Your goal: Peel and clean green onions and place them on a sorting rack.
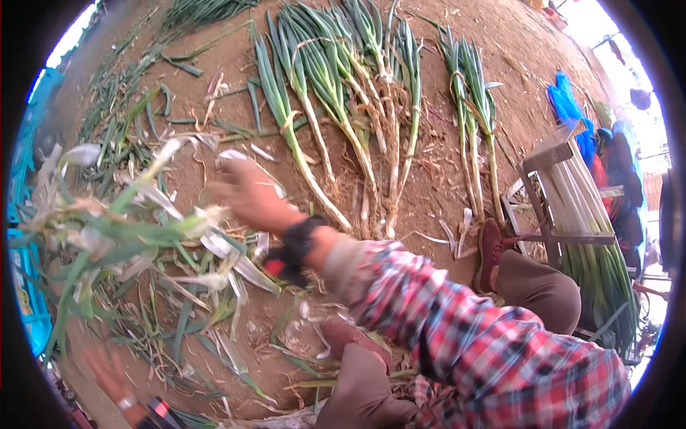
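My right hand [246, 191] reaches left across the ground, smeared by motion, so its fingers are hard to read. Just left of it, a blurred tangle of green and whitish onion leaf trimmings [132, 232] appears above the ground; whether the hand touches it I cannot tell. At the lower left, my left hand [107, 375] is also blurred, its fingers seemingly stretched out with nothing visible in them. Beyond my right hand lie several long green onions [350, 121], roots toward me and leaves away. A smaller group of long green onions [471, 121] lies to their right.
A wooden rack [554, 207] on the right holds a stack of long onions with white stalks [572, 186]. Blue crates [28, 286] stand along the left edge. Cut leaves litter the soil. My shoes [489, 250] are close to the onions and rack.
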Tool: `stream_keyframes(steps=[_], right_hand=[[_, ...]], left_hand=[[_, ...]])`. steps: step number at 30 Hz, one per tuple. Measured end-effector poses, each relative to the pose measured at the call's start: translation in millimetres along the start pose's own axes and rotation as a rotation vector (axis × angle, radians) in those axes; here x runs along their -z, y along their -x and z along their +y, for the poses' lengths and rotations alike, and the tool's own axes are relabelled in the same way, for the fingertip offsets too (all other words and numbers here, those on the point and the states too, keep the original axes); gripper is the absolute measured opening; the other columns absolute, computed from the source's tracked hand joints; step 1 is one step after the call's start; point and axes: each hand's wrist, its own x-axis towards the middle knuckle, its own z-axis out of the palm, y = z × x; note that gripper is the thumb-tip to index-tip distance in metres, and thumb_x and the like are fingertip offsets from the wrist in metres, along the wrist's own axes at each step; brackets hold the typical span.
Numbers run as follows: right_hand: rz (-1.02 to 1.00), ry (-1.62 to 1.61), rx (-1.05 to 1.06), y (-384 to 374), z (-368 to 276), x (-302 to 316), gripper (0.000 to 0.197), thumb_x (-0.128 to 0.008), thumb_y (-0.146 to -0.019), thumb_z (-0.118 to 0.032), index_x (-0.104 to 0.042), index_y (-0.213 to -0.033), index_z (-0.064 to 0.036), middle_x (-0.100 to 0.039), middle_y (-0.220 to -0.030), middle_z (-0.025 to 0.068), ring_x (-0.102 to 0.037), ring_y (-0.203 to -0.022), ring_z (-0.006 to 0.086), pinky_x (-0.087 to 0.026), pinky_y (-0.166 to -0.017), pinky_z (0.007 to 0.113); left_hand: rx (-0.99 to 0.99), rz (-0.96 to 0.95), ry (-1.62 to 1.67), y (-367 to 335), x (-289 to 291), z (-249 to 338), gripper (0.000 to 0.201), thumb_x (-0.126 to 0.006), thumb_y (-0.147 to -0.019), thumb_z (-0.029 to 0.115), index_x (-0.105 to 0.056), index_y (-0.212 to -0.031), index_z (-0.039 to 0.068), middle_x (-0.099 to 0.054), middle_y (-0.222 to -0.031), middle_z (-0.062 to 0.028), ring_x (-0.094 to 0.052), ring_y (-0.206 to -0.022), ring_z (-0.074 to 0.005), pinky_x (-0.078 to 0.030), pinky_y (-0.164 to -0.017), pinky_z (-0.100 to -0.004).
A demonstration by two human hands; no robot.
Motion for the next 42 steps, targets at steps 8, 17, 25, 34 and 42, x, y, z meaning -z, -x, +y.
stream_keyframes(steps=[8, 17, 25, 34, 42], right_hand=[[-0.074, 0.514, -0.465, 92.2, 180.3, 46.7, 0.036, -0.061, -0.082, -0.025, -0.058, -0.104, 0.0026, -0.063, -0.096, 0.0282, -0.062, -0.093, 0.0417, -0.05, -0.083, 0.048], [-0.532, -0.149, -0.084, 176.1, 16.0, 125.9, 0.024, -0.06, -0.085, -0.015, -0.055, -0.103, 0.0009, -0.059, -0.081, 0.0177, -0.06, -0.071, 0.0296, -0.047, -0.062, 0.039], [-0.48, 0.237, 0.173, 327.0, -51.7, 204.3, 0.022, -0.067, -0.08, -0.011, -0.057, -0.098, -0.0052, -0.05, -0.08, 0.0129, -0.057, -0.069, 0.034, -0.047, -0.058, 0.043], [-0.017, 0.554, 0.346, 340.4, -120.9, 230.3, 0.013, -0.065, -0.079, -0.011, -0.056, -0.088, -0.0124, -0.052, -0.082, 0.0092, -0.059, -0.066, 0.0304, -0.047, -0.055, 0.042], [0.071, 0.654, 0.388, 384.5, -162.8, 275.9, 0.014, -0.065, -0.079, -0.012, -0.054, -0.087, -0.0089, -0.052, -0.087, 0.0105, -0.058, -0.068, 0.0336, -0.046, -0.058, 0.044]], left_hand=[[0.351, -0.221, 0.107, 214.9, -103.8, -49.2, 0.042, -0.048, -0.098, 0.032, -0.048, -0.133, 0.009, -0.061, -0.112, -0.0029, -0.057, -0.089, -0.0132, -0.049, -0.077, -0.0286], [0.631, -0.633, -0.036, 271.7, -251.5, -66.2, 0.036, -0.049, -0.099, 0.031, -0.048, -0.125, 0.007, -0.062, -0.116, -0.0097, -0.061, -0.104, -0.0207, -0.052, -0.082, -0.0355], [0.241, -0.825, 0.055, 353.9, -300.4, 3.2, 0.032, -0.064, -0.091, 0.022, -0.053, -0.115, 0.004, -0.064, -0.1, -0.0087, -0.065, -0.092, -0.0177, -0.058, -0.066, -0.0281], [-0.568, -0.855, -0.436, 410.2, -276.2, 136.1, 0.035, -0.065, -0.089, 0.03, -0.063, -0.09, -0.005, -0.063, -0.071, -0.0052, -0.058, -0.06, -0.0106, -0.045, -0.049, -0.0272], [-0.425, -1.035, -0.266, 479.0, -261.3, 184.9, 0.025, -0.048, -0.088, 0.013, -0.062, -0.106, 0.003, -0.07, -0.099, -0.0091, -0.067, -0.082, -0.0138, -0.054, -0.062, -0.0245]])
